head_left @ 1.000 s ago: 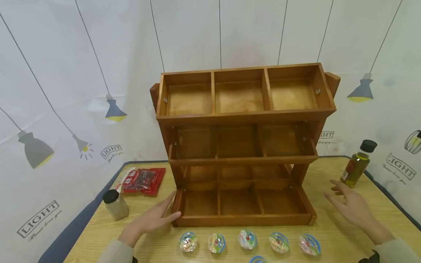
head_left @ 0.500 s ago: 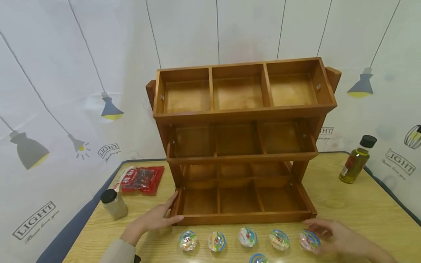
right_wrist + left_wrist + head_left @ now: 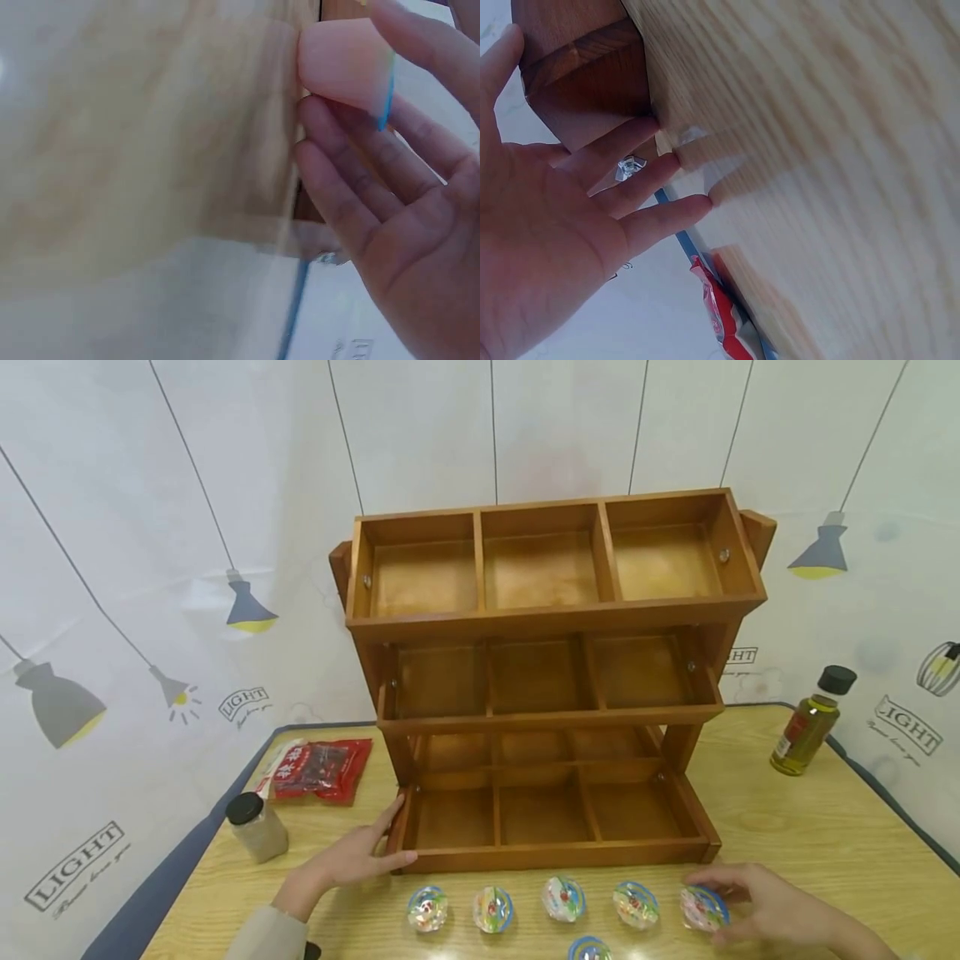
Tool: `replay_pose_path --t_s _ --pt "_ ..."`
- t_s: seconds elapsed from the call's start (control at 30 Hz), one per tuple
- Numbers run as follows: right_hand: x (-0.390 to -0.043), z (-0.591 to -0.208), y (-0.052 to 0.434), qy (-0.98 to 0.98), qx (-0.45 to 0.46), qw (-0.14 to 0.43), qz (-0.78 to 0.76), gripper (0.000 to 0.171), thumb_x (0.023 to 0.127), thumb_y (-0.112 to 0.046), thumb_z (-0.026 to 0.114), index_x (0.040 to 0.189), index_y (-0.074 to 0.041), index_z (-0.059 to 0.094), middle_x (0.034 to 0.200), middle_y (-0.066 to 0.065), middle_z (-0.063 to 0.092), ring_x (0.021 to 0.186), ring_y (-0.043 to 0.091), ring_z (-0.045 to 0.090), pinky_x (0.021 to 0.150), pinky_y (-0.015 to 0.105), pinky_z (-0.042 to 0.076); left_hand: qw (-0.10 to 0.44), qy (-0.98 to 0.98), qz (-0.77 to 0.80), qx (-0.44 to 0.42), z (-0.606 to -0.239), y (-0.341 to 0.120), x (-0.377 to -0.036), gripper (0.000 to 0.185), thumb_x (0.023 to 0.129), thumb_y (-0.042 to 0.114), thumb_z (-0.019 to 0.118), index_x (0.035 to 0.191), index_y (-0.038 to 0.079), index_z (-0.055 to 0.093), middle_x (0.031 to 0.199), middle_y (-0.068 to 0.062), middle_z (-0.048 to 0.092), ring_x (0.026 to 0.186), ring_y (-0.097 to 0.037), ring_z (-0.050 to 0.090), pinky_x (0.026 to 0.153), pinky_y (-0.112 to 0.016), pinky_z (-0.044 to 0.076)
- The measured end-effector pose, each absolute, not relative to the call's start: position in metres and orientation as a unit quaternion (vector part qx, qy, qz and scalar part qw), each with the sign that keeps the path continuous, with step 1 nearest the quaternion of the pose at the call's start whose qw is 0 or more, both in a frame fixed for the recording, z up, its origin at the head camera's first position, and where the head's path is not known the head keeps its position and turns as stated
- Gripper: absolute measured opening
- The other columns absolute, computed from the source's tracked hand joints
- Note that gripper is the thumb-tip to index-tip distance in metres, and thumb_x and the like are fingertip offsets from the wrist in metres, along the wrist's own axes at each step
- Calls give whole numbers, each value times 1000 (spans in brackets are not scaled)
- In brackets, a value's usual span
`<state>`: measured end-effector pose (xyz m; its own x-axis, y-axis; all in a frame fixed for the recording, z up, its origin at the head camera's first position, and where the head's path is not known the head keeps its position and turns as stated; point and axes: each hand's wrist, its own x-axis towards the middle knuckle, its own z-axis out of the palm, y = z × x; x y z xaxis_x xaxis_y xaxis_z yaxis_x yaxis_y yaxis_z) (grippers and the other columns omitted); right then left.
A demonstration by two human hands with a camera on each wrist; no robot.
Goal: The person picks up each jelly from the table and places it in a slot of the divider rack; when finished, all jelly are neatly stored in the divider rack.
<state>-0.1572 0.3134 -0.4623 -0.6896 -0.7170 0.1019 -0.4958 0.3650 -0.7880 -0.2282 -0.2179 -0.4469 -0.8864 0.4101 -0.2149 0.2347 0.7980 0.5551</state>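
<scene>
"What does the head view give you?"

"The left hand (image 3: 352,857) lies against the rack (image 3: 555,857), thumb and forefinger wide apart around its front corner. The right hand (image 3: 780,906) is curled around the pink cup (image 3: 702,910), thumb nearer the wearer, forefinger on the far side."

"And around the hands?"

"Four cups (image 3: 637,906) in a row between them, a sixth cup (image 3: 589,950) nearer the wearer. A jar (image 3: 257,828) left of the left hand, a red packet (image 3: 322,771) beyond it. Beyond the right hand, a bottle (image 3: 810,727) on the surface (image 3: 825,839)."

"Left wrist view?"

"Fingers spread, nothing in the palm. The thumb touches the rack's wood, and a wing nut (image 3: 630,166) shows behind the fingers. The packet is past the fingertips."

"Right wrist?"

"The pink cup sits between thumb and fingers, touching the surface. How firmly it is held, I cannot tell."
</scene>
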Motion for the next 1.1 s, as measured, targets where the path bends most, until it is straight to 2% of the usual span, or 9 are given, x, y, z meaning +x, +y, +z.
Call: replay_pose_path --t_s 0.1,0.2,0.3,0.4,0.6,0.77,0.97,1.1 --pt "-163 -444 301 825 -377 100 -409 49 76 -10 69 120 0 51 115 -5 59 99 -5 53 76 17 48 165 932 272 173 -447 -219 -229 86 81 55 52 144 22 4 139 -22 34 122 -40 41 97 -53 34" --pt "-181 -418 276 816 -383 81 -425 51 75 -10 70 120 3 50 111 7 62 92 0 59 72 21 51 162 932 277 170 -448 -220 -229 86 81 54 52 144 22 4 139 -22 35 122 -40 40 97 -53 34" --pt "-206 -394 242 813 -371 82 -441 54 73 -15 72 118 6 51 104 17 63 84 4 62 69 25 53 158 933 278 166 -449 -222 -229 86 81 54 53 144 22 4 139 -22 34 122 -40 40 97 -53 34" --pt "-234 -382 201 828 -340 92 -436 57 70 -23 75 117 2 54 104 16 63 83 6 62 71 24 52 155 933 282 164 -449 -222 -229 86 80 54 54 144 23 5 138 -21 36 122 -39 41 97 -53 33" --pt "-274 -397 104 853 -272 116 -430 59 67 -31 77 118 -10 56 110 7 62 95 18 58 78 30 49 153 928 291 174 -448 -220 -231 87 79 53 57 144 21 9 133 -20 43 118 -37 45 95 -53 36" --pt "-292 -422 41 871 -259 124 -399 58 67 -28 77 118 -10 56 111 6 60 96 20 56 81 36 48 155 927 292 177 -448 -219 -231 87 79 53 57 144 20 10 130 -20 47 116 -36 48 94 -52 37" --pt "-299 -436 8 894 -251 123 -351 56 65 -20 78 115 -4 58 111 10 59 95 22 55 79 35 48 161 922 304 180 -447 -221 -231 87 80 50 57 144 18 8 132 -22 44 117 -35 48 93 -52 38" --pt "-300 -440 0 899 -237 136 -342 57 64 -20 79 115 -5 58 112 10 58 96 22 54 80 35 47 172 916 314 181 -446 -220 -231 87 81 49 57 144 17 6 132 -24 43 117 -36 48 92 -53 39"
